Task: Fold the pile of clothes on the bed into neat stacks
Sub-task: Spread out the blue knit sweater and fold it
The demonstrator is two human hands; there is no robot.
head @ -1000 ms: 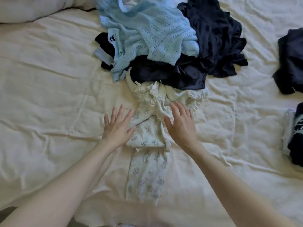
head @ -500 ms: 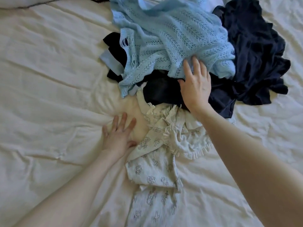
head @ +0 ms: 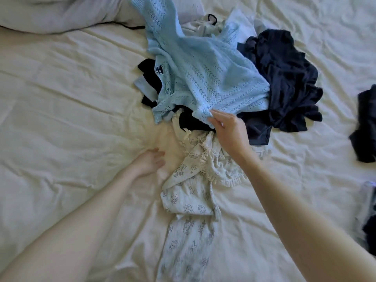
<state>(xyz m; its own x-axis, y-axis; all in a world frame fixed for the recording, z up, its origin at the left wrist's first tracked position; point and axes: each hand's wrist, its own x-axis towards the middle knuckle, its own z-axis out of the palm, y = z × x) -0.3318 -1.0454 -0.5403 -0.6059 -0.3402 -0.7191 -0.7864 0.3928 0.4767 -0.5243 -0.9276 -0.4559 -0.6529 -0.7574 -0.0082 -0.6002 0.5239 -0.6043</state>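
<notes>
A pile of clothes lies mid-bed. On top is a light blue knitted sweater [head: 203,78], with a dark navy garment [head: 284,82] to its right and black fabric [head: 150,78] under its left side. My right hand [head: 227,129] pinches the sweater's near hem. A white printed garment with lace trim [head: 193,192] stretches from the pile toward me. Just left of that printed garment, my left hand [head: 150,161] rests on the sheet with loosely curled fingers, holding nothing.
A cream sheet [head: 61,119] covers the bed, wrinkled all over. A pillow [head: 61,15] lies at the far left. Dark folded clothes [head: 366,123] sit at the right edge, with more clothes [head: 368,216] below them.
My right hand left the printed garment, reached onto the pile and took hold of the blue sweater's hem, drawing it toward me. My left hand slid off the printed garment onto the sheet.
</notes>
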